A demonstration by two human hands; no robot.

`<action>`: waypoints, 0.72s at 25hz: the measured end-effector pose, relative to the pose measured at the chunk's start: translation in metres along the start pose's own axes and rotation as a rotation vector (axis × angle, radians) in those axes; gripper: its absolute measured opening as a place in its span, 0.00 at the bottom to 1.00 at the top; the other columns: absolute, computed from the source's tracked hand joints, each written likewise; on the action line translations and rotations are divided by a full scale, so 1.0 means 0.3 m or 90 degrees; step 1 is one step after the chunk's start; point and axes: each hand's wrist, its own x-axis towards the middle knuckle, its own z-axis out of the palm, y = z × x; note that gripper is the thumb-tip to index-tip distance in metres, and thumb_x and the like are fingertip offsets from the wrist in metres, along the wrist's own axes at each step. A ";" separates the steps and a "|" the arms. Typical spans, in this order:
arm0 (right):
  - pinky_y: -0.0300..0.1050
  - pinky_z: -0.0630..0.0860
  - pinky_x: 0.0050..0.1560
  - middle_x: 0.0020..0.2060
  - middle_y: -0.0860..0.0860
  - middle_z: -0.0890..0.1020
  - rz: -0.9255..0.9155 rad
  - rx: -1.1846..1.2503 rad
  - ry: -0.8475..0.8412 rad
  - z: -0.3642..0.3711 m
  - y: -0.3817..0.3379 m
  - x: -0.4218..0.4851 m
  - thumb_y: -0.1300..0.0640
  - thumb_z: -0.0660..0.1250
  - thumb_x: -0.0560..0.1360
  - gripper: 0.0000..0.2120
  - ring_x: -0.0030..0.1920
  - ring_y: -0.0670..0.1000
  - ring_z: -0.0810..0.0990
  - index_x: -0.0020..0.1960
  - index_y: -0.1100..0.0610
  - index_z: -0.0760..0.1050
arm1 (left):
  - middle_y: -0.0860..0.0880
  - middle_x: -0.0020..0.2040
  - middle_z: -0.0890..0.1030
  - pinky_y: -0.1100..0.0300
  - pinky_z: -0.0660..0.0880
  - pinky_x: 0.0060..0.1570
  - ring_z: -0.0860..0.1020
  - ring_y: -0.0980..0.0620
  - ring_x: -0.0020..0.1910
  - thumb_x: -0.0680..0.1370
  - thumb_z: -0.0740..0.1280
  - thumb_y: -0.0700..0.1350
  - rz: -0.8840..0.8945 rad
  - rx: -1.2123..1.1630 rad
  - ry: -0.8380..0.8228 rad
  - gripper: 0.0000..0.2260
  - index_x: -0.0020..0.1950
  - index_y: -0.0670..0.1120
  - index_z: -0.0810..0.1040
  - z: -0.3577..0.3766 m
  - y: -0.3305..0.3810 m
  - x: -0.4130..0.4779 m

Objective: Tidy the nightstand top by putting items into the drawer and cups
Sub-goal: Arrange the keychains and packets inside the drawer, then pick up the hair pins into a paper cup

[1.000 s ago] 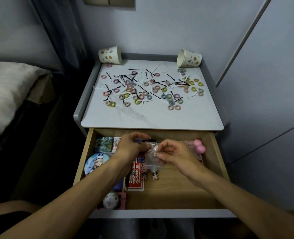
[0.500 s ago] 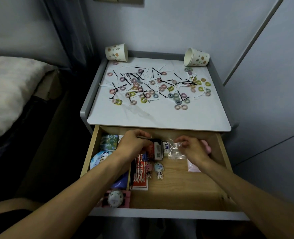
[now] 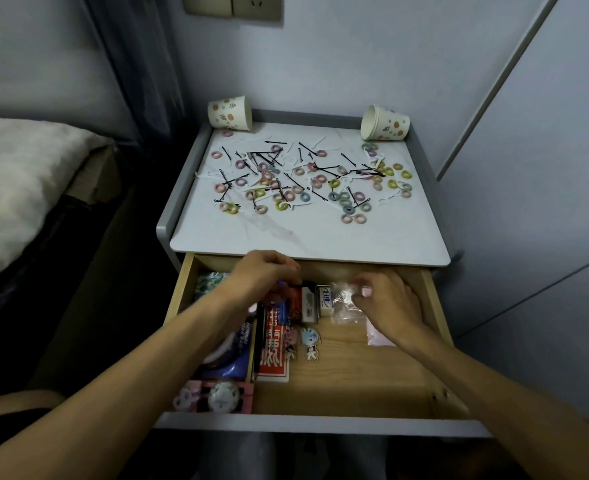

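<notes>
In the drawer (image 3: 355, 382), at 2 o'clock, the right hand (image 3: 388, 304) pinched a clear bag (image 3: 343, 306). The left hand (image 3: 263, 273), at 11 o'clock, curled over clutter; its grip was unclear.

two bare forearms (image 3: 168, 344), bare left hand (image 3: 263, 275) and right hand (image 3: 388, 303)

Two spotted white paper cups lie tipped over: the left cup (image 3: 230, 113) at the back left corner of the white nightstand top (image 3: 303, 237), the right cup (image 3: 385, 123) at the back right. Across its back half are small pastel elastic hair rings (image 3: 359, 219) — several dozen, too tangled to count exactly — and some two dozen thin black hairpins (image 3: 275, 142). The open wooden drawer (image 3: 355, 382) holds two cartoon figure charms (image 3: 310, 341) and one clear plastic bag (image 3: 343, 304).
</notes>
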 end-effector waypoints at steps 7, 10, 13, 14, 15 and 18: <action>0.39 0.76 0.40 0.45 0.42 0.83 -0.085 0.054 -0.065 -0.166 -0.070 -0.042 0.55 0.68 0.76 0.07 0.44 0.44 0.81 0.50 0.45 0.82 | 0.44 0.48 0.86 0.53 0.78 0.52 0.84 0.47 0.46 0.80 0.66 0.42 0.069 -0.017 -0.015 0.07 0.56 0.42 0.80 -0.029 0.125 -0.046; 0.38 0.70 0.37 0.42 0.43 0.83 -0.103 0.082 -0.038 -0.293 -0.115 0.048 0.57 0.68 0.75 0.08 0.43 0.44 0.80 0.50 0.46 0.82 | 0.45 0.49 0.86 0.57 0.80 0.48 0.84 0.47 0.48 0.80 0.66 0.41 0.101 -0.025 -0.012 0.07 0.56 0.42 0.80 -0.023 0.235 -0.031; 0.41 0.72 0.42 0.41 0.43 0.81 -0.116 0.092 0.024 -0.415 -0.122 0.180 0.58 0.69 0.73 0.08 0.43 0.45 0.79 0.48 0.47 0.82 | 0.45 0.49 0.86 0.57 0.79 0.48 0.84 0.49 0.45 0.80 0.66 0.40 0.133 -0.012 0.004 0.07 0.56 0.41 0.80 -0.020 0.344 0.019; 0.42 0.73 0.44 0.42 0.44 0.82 -0.122 0.090 0.038 -0.446 -0.117 0.230 0.58 0.69 0.73 0.08 0.44 0.46 0.79 0.49 0.48 0.82 | 0.44 0.48 0.86 0.57 0.79 0.48 0.84 0.50 0.43 0.80 0.66 0.40 0.139 -0.010 0.006 0.07 0.56 0.41 0.80 -0.016 0.378 0.044; 0.42 0.75 0.45 0.44 0.46 0.83 -0.125 0.088 0.046 -0.471 -0.109 0.275 0.59 0.70 0.73 0.08 0.45 0.46 0.80 0.49 0.49 0.82 | 0.44 0.47 0.86 0.58 0.79 0.47 0.84 0.50 0.42 0.80 0.65 0.39 0.142 -0.010 0.006 0.07 0.55 0.41 0.80 -0.010 0.408 0.067; 0.43 0.76 0.49 0.50 0.51 0.83 -0.134 0.087 0.080 -0.536 -0.082 0.432 0.61 0.71 0.73 0.11 0.47 0.49 0.80 0.55 0.54 0.81 | 0.43 0.47 0.86 0.59 0.79 0.45 0.83 0.50 0.41 0.80 0.64 0.38 0.154 -0.002 0.005 0.06 0.53 0.41 0.80 0.009 0.501 0.169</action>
